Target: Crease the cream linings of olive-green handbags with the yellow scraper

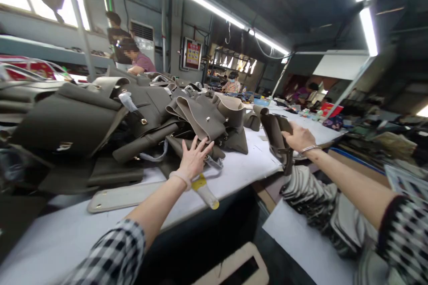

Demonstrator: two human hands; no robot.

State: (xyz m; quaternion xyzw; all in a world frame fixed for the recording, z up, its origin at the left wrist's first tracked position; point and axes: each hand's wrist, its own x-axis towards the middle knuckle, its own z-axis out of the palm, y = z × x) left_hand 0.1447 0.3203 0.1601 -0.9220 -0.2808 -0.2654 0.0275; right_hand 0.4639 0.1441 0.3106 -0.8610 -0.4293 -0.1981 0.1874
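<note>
My left hand [195, 158] lies with spread fingers on the front edge of a pile of dark grey-brown leather bag pieces [80, 111]. Its fingertips touch a folded piece [200, 118] with a small metal clasp. Close to the wrist is a clear and yellow strip [205, 191] at the table edge. A pale flat strap [123, 197] lies to the left of it. At the table's right side, my right hand [298, 137] grips a dark folded bag piece [277, 136], fingers partly hidden behind it.
The white table [240, 167] runs away to the back right. Stacked grey-white pieces [310, 196] sit below its right edge, beside a white sheet [294, 240]. A pale panel [237, 267] is at the bottom. Several people work farther back.
</note>
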